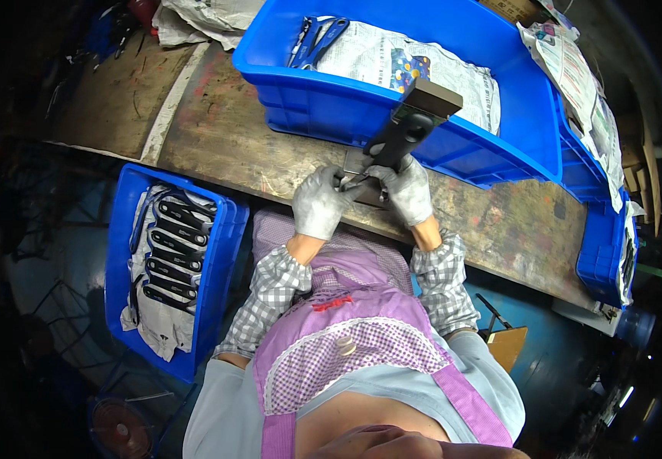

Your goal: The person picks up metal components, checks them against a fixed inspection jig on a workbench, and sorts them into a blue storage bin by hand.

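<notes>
My left hand [319,203], in a pale grey work glove, is closed at the bench edge, its thumb and fingers pinched around something small. Just to its right my right hand [407,191], gloved alike, closes on a dark metal piece [357,182] that reaches toward the left fingers. Its kind cannot be made out. Directly beyond the hands stands a black bench fixture [400,141] with a rounded knob and a block-shaped top, partly covering the right fingers.
On the wooden bench [224,145] a large blue bin [323,96] holds newspaper and several blue-handled tools [319,42]. Left and lower, another blue bin [227,252] contains several black-handled adjustable wrenches [174,256] on paper. A smaller blue bin [598,252] sits at the right edge.
</notes>
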Motion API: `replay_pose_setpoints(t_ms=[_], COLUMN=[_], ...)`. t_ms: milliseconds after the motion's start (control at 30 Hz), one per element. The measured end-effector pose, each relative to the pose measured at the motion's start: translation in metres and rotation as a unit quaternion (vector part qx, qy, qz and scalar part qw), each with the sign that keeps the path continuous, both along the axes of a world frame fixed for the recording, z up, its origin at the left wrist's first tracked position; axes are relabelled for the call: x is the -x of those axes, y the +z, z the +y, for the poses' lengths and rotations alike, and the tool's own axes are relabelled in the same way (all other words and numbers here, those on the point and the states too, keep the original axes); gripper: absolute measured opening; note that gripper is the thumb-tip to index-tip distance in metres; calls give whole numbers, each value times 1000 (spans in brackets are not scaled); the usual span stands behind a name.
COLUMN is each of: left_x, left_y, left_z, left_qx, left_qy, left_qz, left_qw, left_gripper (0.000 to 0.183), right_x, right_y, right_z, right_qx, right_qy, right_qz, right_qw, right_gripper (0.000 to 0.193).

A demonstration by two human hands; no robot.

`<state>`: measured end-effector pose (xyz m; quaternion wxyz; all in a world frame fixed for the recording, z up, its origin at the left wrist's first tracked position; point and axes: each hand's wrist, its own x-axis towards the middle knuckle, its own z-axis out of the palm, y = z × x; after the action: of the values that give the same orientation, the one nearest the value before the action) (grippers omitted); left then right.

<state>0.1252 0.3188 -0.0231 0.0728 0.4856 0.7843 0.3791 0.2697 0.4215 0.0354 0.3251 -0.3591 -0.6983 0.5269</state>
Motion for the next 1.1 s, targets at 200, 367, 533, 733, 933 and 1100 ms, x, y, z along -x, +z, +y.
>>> replay_pose_setpoints(t_ms=[200, 367, 533, 733, 933, 1100], left_x=[-11, 9, 47, 130, 226, 213], left_y=[4, 10, 25, 3, -103, -148], left_z=[9, -12, -98, -296, -428, -438], left_qx=[41, 27, -77, 99, 156, 239], left_qy=[32, -42, -188, 422, 644, 503], left_qz=[31, -42, -598, -305, -230, 95], left_qw=[998, 998, 775, 848, 713, 825], left_gripper=[50, 51, 54, 44, 54, 53], right_x=[-38, 5, 82, 84, 31, -21], right_y=[-31, -17, -8, 9, 35, 133], right_z=[2, -19, -73, -80, -35, 41], right_qx=[-209, -55, -188, -209, -145, -129], right_qy=[14, -83, 200, 305, 364, 250], right_qz=[-227, -122, 75, -12, -172, 25], right_qw=[951, 988, 959, 929, 904, 959], right_gripper=[43, 23, 29, 37, 25, 15])
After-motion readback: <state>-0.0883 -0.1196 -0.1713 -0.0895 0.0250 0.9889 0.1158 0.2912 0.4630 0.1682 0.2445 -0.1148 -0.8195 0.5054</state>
